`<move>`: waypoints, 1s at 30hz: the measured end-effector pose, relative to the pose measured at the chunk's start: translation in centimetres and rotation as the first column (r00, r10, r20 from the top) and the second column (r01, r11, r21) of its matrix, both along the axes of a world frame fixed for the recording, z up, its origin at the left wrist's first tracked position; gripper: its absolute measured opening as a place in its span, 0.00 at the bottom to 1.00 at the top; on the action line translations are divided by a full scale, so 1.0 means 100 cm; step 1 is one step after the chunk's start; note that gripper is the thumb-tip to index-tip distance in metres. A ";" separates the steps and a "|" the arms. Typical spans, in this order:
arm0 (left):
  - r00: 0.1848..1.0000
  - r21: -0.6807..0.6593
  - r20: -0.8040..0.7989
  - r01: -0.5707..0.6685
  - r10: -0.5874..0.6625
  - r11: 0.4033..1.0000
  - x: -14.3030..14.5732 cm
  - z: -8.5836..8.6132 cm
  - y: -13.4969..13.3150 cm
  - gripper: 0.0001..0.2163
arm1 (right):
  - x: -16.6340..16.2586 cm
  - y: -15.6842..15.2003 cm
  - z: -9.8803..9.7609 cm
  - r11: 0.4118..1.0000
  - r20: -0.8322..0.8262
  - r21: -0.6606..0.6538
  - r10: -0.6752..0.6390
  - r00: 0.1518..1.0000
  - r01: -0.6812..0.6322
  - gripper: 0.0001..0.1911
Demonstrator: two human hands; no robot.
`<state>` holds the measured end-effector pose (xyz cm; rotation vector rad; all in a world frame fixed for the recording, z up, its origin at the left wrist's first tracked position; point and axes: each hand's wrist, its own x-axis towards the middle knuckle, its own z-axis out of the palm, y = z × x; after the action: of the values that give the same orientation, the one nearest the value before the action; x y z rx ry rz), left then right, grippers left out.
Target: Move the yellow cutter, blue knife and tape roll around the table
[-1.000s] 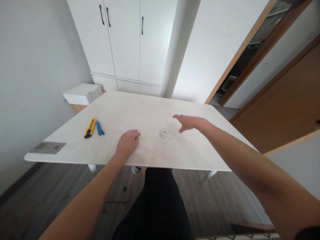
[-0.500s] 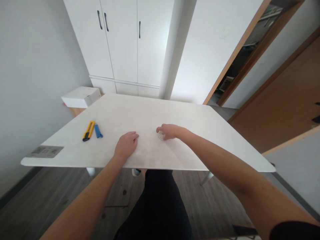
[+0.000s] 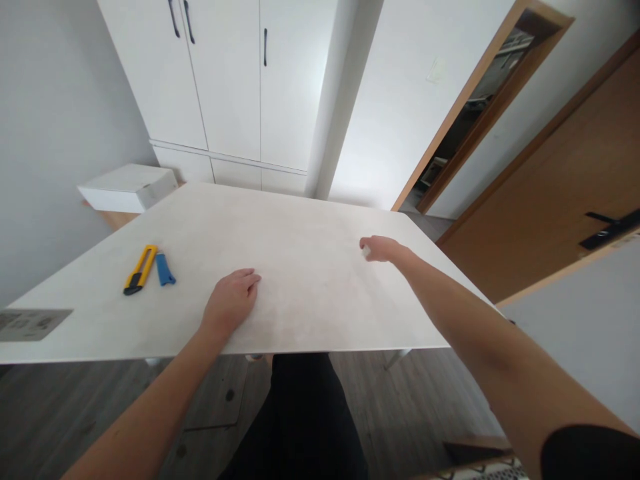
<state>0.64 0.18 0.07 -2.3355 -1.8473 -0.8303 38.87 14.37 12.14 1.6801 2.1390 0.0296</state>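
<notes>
Fingers (image 3: 367,241) of the right hand (image 3: 383,249) curled around the roll (image 3: 367,251), its pale side showing just below the fingertips, left hand (image 3: 231,300) on the table (image 3: 300,240), fingers loosely extended

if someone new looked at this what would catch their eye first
Probably the yellow box cutter, the brightest thing on the white table, at its left with a blue plastic piece just to the right. Next, perhaps, the right hand, closed on a small whitish thing toward the table's right side, while the left hand rests on the tabletop nearer the front edge.
</notes>
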 end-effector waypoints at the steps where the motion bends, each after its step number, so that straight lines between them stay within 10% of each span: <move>1: 1.000 0.001 -0.001 -0.005 0.005 1.000 0.000 0.000 0.000 0.18 | 0.016 0.007 0.002 0.998 0.018 0.008 -0.056 0.998 0.056 0.26; 13: 1.000 -0.006 -0.001 -0.010 0.010 1.000 0.000 0.001 -0.001 0.18 | 0.061 0.034 -0.035 0.974 -0.117 -0.118 -0.207 0.971 0.193 0.29; 21: 1.000 -0.018 0.007 -0.011 0.012 1.000 0.000 0.001 0.000 0.16 | 0.050 0.013 -0.012 0.936 -0.035 -0.097 -0.343 0.939 0.338 0.46; 26: 1.000 -0.050 0.007 -0.027 0.027 0.998 0.005 0.008 -0.004 0.15 | -0.009 0.005 0.002 0.982 0.027 0.082 -0.175 0.984 0.173 0.27; 30: 0.999 -0.087 0.016 -0.037 0.038 0.996 0.008 0.013 -0.004 0.13 | -0.115 -0.009 0.001 0.988 -0.133 0.047 0.151 0.979 -0.146 0.14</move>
<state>1.49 -0.22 1.38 -2.3429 -1.9664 -0.7838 27.33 13.50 12.26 1.5798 2.3763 -0.0025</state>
